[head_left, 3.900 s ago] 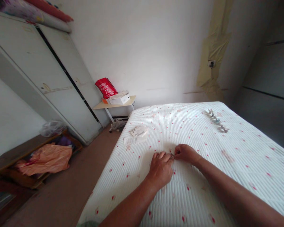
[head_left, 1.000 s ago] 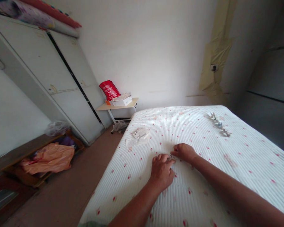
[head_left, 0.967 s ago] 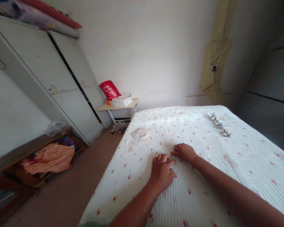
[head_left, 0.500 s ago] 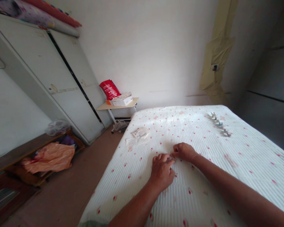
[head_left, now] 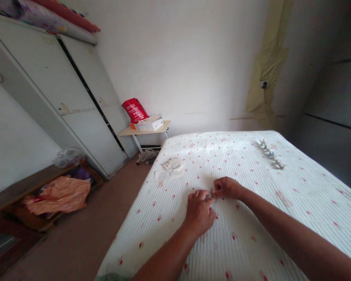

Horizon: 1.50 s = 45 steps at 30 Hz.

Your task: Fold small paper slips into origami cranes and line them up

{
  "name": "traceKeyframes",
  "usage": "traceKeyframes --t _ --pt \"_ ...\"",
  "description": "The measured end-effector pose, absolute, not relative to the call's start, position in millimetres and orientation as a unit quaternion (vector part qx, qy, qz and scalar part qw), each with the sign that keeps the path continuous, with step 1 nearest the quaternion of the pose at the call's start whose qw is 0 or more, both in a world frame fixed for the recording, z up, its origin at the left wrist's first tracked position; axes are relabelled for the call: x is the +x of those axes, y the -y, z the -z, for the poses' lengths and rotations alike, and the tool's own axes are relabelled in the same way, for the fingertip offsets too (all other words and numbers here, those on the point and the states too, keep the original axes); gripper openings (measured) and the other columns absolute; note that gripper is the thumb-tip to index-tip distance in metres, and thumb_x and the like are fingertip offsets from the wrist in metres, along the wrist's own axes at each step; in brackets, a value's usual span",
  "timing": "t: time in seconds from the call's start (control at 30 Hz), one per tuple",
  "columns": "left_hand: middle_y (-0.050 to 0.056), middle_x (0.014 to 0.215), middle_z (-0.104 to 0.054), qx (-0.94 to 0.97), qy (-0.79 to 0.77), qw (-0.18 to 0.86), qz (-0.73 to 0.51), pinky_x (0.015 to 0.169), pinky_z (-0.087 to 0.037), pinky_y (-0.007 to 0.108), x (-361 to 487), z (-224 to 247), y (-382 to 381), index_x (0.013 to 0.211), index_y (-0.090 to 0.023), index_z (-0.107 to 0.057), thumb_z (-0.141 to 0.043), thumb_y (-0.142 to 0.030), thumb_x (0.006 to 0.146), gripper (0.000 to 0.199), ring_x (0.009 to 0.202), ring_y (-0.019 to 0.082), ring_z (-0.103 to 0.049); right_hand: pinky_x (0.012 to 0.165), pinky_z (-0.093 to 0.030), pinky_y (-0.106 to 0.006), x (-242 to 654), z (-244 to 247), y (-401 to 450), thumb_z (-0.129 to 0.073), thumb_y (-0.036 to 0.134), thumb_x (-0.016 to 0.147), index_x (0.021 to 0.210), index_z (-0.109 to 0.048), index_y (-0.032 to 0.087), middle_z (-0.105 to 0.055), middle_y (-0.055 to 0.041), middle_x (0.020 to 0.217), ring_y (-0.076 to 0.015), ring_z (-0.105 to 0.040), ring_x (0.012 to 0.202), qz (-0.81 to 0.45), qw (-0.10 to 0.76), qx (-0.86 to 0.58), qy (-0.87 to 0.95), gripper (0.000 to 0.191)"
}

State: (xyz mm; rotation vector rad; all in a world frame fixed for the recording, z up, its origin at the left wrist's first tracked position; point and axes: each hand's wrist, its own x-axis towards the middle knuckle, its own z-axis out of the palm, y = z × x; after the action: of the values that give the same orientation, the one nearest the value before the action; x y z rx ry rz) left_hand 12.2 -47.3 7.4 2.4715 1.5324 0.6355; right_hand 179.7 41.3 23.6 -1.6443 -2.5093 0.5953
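Observation:
Both my hands rest low over a white ribbed bedspread [head_left: 240, 238] with small red marks. My left hand [head_left: 200, 210] is curled, its fingertips at a small greyish object [head_left: 211, 194] between the hands. My right hand [head_left: 226, 188] is closed in a pinch at the other side of that object. What the small object is cannot be made out, as the fingers hide most of it. Clear plastic packaging with printed paper [head_left: 173, 168] lies beyond my left hand. A row of small grey and bluish pieces [head_left: 269, 154] lies at the far right of the bed.
A small table [head_left: 125, 132] past the bed's far left corner holds a red bag [head_left: 134, 110] and a white box [head_left: 150, 124]. Tall grey cabinets [head_left: 84, 113] stand left. An orange cloth or bag [head_left: 60, 195] lies on a low wooden unit beside the floor.
My hands stay almost in place; slightly more of the small object shows between them. The view has shifted very slightly.

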Motion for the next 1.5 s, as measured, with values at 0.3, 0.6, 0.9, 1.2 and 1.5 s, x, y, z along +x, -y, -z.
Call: traceKeyframes --t 0.3,0.6,0.9,1.2,1.5 --pt "0.004 0.107 -0.054 0.827 -0.513 0.080 -0.215 0.087 -0.034 0.037 13.2 -9.7 48.5 0.104 -0.027 -0.061 -0.047 -0.015 0.071 0.037 0.103 0.022 -0.044 0.054 -0.033 -0.024 167.6 -17.4 -38.8 -0.063 0.039 0.068 0.066 -0.064 0.019 -0.062 -0.0041 0.069 -0.0174 -0.056 0.066 -0.152 0.075 -0.595 0.786 0.020" --pt "0.004 0.106 -0.055 0.827 -0.507 0.072 -0.232 0.089 -0.034 0.038 11.5 -6.1 48.7 0.108 -0.028 -0.060 -0.047 -0.012 0.069 0.044 0.102 0.021 -0.045 0.050 -0.036 -0.021 181.8 -7.2 -48.5 -0.047 0.043 0.082 0.066 -0.063 0.016 -0.054 0.0003 0.054 -0.0104 -0.049 0.051 -0.233 0.162 -0.562 0.777 0.035" --pt "0.004 0.107 -0.055 0.837 -0.484 0.071 -0.247 0.089 -0.035 0.039 8.2 -2.6 41.9 0.104 -0.027 -0.063 -0.048 -0.010 0.067 0.043 0.104 0.022 -0.046 0.072 -0.044 -0.025 187.8 -3.7 -37.0 -0.054 0.024 0.077 0.097 -0.067 0.024 -0.059 -0.0031 0.093 -0.0141 -0.058 0.081 -0.303 0.227 -0.387 0.841 0.023" --pt "0.002 0.089 -0.062 0.766 -0.545 0.084 -0.330 0.081 -0.039 0.032 3.1 5.3 28.9 0.087 -0.022 -0.067 -0.052 -0.007 0.068 0.028 0.089 0.017 -0.053 0.071 -0.043 -0.024 187.6 -9.1 -36.8 -0.055 0.013 0.071 0.083 -0.066 0.020 -0.060 -0.0023 0.087 -0.0136 -0.057 0.077 -0.311 0.236 -0.391 0.833 0.018" --pt "0.001 0.087 -0.062 0.781 -0.547 0.076 -0.292 0.081 -0.037 0.032 15.7 0.1 20.8 0.081 -0.022 -0.066 -0.061 -0.015 0.067 0.016 0.089 0.018 -0.052 0.060 -0.042 -0.022 191.7 1.2 -25.3 -0.060 0.017 0.069 0.098 -0.060 0.018 -0.061 0.0000 0.081 -0.0100 -0.051 0.063 -0.423 0.293 -0.398 0.760 0.029"
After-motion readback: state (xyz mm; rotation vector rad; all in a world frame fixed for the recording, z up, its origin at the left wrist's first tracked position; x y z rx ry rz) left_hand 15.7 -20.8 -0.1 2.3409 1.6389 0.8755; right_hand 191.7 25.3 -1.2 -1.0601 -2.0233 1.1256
